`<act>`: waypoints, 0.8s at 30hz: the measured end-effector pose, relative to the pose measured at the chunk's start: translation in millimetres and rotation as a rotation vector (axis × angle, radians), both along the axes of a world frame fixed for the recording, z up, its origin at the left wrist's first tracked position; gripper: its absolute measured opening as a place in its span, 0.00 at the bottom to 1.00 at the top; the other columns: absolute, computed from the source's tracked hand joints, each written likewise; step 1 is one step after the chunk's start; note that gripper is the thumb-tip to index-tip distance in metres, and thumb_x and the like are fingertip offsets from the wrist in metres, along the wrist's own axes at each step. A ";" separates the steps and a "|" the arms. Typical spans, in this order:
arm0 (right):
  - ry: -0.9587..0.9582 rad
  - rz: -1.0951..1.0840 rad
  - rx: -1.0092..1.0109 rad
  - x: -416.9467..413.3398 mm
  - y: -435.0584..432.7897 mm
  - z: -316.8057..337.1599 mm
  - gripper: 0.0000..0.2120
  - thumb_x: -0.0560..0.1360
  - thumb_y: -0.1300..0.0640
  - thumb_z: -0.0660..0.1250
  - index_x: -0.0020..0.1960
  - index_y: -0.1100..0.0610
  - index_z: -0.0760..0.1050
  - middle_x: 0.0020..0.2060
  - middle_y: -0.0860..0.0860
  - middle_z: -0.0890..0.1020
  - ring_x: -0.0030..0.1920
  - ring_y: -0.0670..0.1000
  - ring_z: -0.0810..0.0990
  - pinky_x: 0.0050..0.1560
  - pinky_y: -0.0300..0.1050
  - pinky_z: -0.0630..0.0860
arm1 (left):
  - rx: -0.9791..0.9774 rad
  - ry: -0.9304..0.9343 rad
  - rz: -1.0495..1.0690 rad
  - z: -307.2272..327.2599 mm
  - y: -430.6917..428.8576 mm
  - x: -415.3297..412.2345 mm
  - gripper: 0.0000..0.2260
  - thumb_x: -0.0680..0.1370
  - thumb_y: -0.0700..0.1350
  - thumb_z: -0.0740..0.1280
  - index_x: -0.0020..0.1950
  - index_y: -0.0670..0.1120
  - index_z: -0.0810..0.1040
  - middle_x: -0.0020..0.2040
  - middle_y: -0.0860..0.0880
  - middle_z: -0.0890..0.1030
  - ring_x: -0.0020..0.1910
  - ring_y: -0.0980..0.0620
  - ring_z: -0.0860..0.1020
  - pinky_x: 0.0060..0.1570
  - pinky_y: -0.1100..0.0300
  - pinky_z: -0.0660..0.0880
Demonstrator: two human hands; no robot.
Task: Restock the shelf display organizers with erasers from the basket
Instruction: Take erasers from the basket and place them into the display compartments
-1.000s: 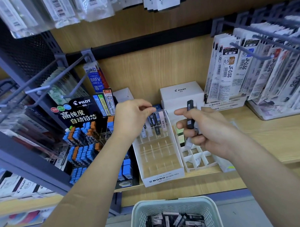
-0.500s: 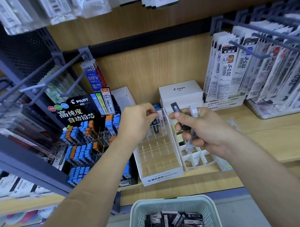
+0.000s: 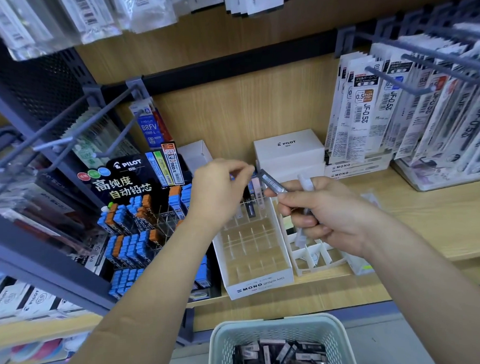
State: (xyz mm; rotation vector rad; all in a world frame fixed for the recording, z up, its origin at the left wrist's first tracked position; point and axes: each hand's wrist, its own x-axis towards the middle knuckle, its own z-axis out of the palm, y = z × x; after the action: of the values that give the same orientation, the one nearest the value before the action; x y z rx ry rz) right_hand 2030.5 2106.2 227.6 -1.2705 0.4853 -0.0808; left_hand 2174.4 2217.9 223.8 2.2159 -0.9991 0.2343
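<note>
A: Which step is judged to be in hand?

B: A handover, most likely. At the far left the lead display (image 3: pixel 137 229) is left untouched. Just right of it the left hand (image 3: pixel 220 190) is raised over the back of the organizer (image 3: pixel 260 286), with fingers and thumb drawn together near the tip of the eraser (image 3: pixel 273 184). Whether anything is pinched in that grip cannot be told.

A: How is the organizer filled?

B: Only the back row is seen to be stocked, and the nearer cells are bare. Below, in front of the shelf (image 3: pixel 425 219), many more dark packs are held in the basket (image 3: pixel 273 321).

A: Where is the task's thing held?

B: The eraser is clamped between thumb and forefinger of the right hand (image 3: pixel 324 214) and is tilted up and leftward above the organizer's back right corner. A clear stick (image 3: pixel 305 183) is bunched in the same grip, with the fingers curled round both. The white tray (image 3: pixel 315 256) is partly hidden under that hand.

A: What is called for next?

B: The eraser's free end is probably to be taken by the left fingers, or the piece lowered directly. It must then be turned upright and dropped into an open cell beside the stocked row. Care is needed so that the narrow dividers are not caught and the clear stick is not let slip.
</note>
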 end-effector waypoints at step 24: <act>-0.095 0.009 -0.116 0.3 9.4 5.0 0.04 0.74 0.58 0.70 0.41 0.57 0.80 0.32 0.52 0.80 0.24 0.44 0.61 0.21 0.33 0.55 | -0.235 0.802 -0.362 38.2 17.4 -23.4 0.05 0.74 0.38 0.70 0.48 0.41 0.82 0.35 0.47 0.82 0.32 0.55 0.78 0.36 0.65 0.76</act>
State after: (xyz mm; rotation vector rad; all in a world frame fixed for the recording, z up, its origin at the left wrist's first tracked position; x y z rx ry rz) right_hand 2030.8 2115.6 232.6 -1.3759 0.3976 -0.1630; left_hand 2151.0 2235.3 262.0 1.6307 -0.8248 -0.6239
